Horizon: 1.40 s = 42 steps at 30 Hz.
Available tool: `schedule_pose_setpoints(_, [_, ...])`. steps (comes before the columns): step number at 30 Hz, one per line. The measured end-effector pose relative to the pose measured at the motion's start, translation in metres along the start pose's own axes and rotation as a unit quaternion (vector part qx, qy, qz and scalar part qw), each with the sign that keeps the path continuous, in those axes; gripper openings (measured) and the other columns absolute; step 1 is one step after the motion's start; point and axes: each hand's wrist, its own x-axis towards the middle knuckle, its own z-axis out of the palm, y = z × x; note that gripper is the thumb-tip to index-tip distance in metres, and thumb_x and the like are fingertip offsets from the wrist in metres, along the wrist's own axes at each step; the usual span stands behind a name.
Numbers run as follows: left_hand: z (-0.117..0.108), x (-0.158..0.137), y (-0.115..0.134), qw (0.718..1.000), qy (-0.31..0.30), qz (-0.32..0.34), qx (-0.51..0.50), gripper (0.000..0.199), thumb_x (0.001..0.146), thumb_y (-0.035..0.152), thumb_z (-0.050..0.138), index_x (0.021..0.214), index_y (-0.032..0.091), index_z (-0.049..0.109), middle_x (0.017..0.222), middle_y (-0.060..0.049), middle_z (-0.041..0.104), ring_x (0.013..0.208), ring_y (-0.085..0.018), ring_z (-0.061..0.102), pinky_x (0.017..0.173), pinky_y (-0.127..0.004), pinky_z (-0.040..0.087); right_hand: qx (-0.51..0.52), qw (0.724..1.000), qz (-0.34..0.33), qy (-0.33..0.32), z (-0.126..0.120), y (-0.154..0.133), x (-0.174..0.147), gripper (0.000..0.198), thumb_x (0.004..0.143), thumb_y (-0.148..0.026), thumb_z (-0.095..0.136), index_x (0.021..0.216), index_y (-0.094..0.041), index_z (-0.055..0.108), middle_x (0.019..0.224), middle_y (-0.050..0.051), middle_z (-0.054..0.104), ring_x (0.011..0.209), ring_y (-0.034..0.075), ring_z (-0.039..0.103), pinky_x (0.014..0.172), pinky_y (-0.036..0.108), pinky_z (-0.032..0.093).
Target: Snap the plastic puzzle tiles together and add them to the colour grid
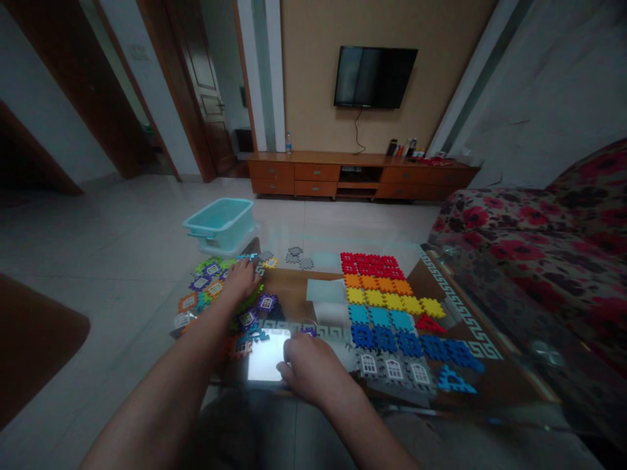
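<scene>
My left hand (241, 279) reaches over a loose pile of mixed interlocking plastic tiles, fingers stretched out and touching its far edge near a light blue tile (249, 256). Close to that hand lie a yellow window tile (270, 263) and a purple window tile (267, 301). My right hand (309, 367) is closed low over the glass table (294, 294), with a purple tile (307, 331) showing at its curled fingers; most of that tile is hidden. Right of it, tiles lie in colour rows: red (372, 264), orange (377, 284), yellow (385, 300), light blue (379, 317), dark blue (409, 342) and grey (393, 369).
A turquoise plastic bin (223, 225) stands beyond the table's left far corner. Several grey tiles (296, 258) lie at the far edge. A red triangular piece (430, 324) and a blue one (454, 380) sit beside the rows. A flowered sofa (504, 228) stands at right.
</scene>
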Motion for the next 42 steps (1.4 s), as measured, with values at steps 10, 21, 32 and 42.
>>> schedule_pose_setpoints(10, [-0.058,-0.049,0.064,0.936,0.153,-0.023,-0.316,0.016,0.084,0.022,0.050,0.096,0.020,0.062,0.100,-0.008,0.065,0.099,-0.024,0.061,0.094,-0.038,0.046,0.029,0.998,0.006,0.060,-0.010,0.031,-0.003,0.022,0.090,-0.028,0.052,0.092,-0.015,0.071,0.097,0.012,0.069,0.088,0.022,0.066,0.076,0.030,0.045])
schedule_pose_setpoints(21, [-0.073,-0.122,0.138,0.711,-0.031,-0.077,-0.698,0.023,0.069,0.023,0.073,0.087,0.015,0.061,0.083,-0.004,0.065,0.075,-0.016,0.064,0.074,-0.032,0.053,0.444,0.887,0.018,0.124,-0.006,0.075,-0.006,0.030,0.094,-0.041,0.052,0.109,-0.017,0.062,0.087,0.004,0.068,0.074,0.016,0.063,0.064,0.026,0.048])
schedule_pose_setpoints(32, [-0.070,-0.112,0.151,0.790,-0.016,0.135,-0.598,0.017,0.074,0.007,0.062,0.084,0.017,0.072,0.106,-0.009,0.065,0.106,-0.021,0.062,0.094,-0.037,0.050,0.762,0.634,0.117,0.063,0.000,0.098,-0.007,0.015,0.074,-0.022,0.079,0.083,-0.016,0.069,0.076,0.003,0.069,0.066,0.010,0.064,0.058,0.018,0.050])
schedule_pose_setpoints(42, [-0.083,-0.109,0.080,0.965,-0.121,0.125,-0.198,0.029,0.075,0.016,0.064,0.104,0.014,0.067,0.107,-0.014,0.064,0.101,-0.027,0.060,0.090,-0.038,0.047,0.769,0.589,0.195,0.157,-0.004,0.095,-0.003,0.013,0.075,-0.016,0.076,0.070,-0.018,0.065,0.067,0.002,0.067,0.058,0.010,0.059,0.053,0.019,0.048])
